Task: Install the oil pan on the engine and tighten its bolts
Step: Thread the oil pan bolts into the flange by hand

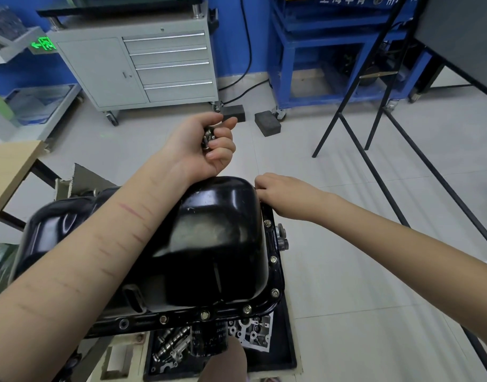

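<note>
The oil pan (pixel 209 244) is sitting dome-up on the engine, its long axis running from lower left to upper right across the view, its flange (pixel 272 244) lying along the right and near edges. Bolts (pixel 273 260) are already standing in several flange holes on those two edges; at least one near-edge hole (pixel 123 323) is showing empty. The left hand (pixel 203 146) is hovering above the pan's far end, its fingers curled tight around a cluster of spare bolts (pixel 208 137). The right hand (pixel 281 194) is the nearer one to the work, reaching down at the far right corner of the flange. Its fingers (pixel 260 186) are bunched together at the rim; whether they are pinching a bolt cannot be told.
</note>
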Motion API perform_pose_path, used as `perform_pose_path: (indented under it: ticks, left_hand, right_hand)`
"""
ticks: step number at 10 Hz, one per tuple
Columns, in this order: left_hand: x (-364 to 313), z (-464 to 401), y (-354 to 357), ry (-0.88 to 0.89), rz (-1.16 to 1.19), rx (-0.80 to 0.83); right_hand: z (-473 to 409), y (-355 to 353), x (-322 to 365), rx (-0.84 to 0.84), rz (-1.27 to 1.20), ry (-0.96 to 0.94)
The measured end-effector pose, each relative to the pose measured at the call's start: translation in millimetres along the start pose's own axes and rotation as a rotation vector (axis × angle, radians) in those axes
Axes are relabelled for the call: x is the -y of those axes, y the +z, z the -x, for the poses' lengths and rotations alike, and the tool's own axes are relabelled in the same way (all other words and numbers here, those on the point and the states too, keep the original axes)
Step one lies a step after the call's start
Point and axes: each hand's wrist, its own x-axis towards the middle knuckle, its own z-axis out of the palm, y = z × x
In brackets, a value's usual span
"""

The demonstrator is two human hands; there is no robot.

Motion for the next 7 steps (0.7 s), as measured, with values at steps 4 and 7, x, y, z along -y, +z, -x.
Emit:
perform_pose_path:
  ticks: [4,7]
  left_hand:
    - [0,0,0,0.001,-0.005,-0.007]
    - [0,0,1,0.002,-0.02,-0.021]
  right_hand:
    - [0,10,-1,-0.064,-0.042,0.086]
    - [3,8,7,-0.147,-0.029,0.116]
